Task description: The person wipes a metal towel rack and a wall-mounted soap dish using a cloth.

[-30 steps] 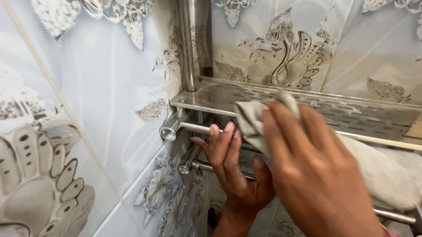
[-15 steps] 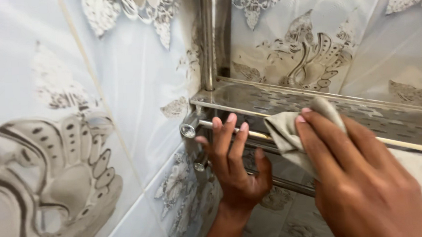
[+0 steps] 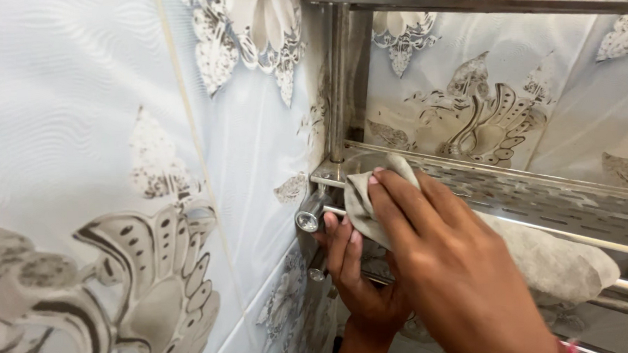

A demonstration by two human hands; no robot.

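The hands meet at lower centre of the frame: the right hand [image 3: 452, 262] presses a grey cloth [image 3: 363, 199] (bunched under its fingers) against the steel shelf [image 3: 541, 195] corner, while the left hand [image 3: 353, 266] below grips the rail [image 3: 315, 213] beside the patterned wall tiles [image 3: 116, 171].

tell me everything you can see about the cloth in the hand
The cloth is pale grey, soft and crumpled. The right hand presses its bunched end against the front left corner of the metal shelf. The rest trails right, draped over the rail below. The left hand sits just under it.
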